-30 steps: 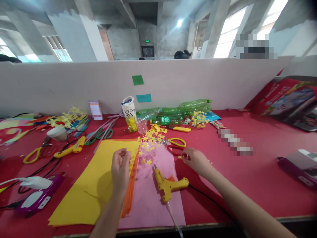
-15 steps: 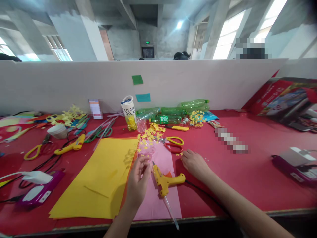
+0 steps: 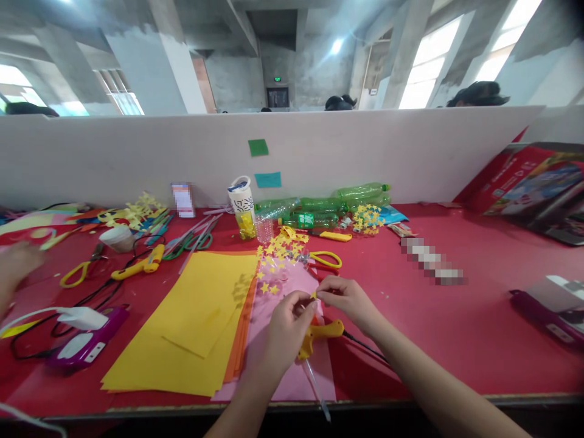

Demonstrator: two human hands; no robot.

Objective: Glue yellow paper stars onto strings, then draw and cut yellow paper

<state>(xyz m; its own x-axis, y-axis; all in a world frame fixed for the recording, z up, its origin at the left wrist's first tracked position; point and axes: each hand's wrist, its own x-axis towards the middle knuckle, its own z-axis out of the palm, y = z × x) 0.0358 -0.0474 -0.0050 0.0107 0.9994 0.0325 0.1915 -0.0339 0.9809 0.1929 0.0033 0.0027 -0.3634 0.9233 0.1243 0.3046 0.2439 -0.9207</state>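
My left hand (image 3: 292, 322) and my right hand (image 3: 344, 298) meet above the pink sheet (image 3: 260, 340). Between their fingertips is a small yellow star (image 3: 314, 295), pinched by my right hand. The fingers of my left hand are curled at the star's other side; what they hold, if anything, is hidden. Below my hands lies a yellow glue gun (image 3: 326, 330) with a clear glue stick (image 3: 314, 383), its nozzle end covered by my left hand. Loose yellow stars (image 3: 269, 288) are scattered just beyond, near red and yellow scissors (image 3: 326, 260).
Yellow sheets (image 3: 182, 328) lie left of the pink one. Green bottles (image 3: 319, 207), a white and yellow cup (image 3: 243, 210) and a cutter (image 3: 335, 236) are at the back. Another person's hand (image 3: 20, 261) is at far left, near a second glue gun (image 3: 141, 264) and a power strip (image 3: 89, 337).
My hands have come together over the glue gun, with a star now at their fingertips. Another person's hand has appeared at far left. The view has shifted slightly.
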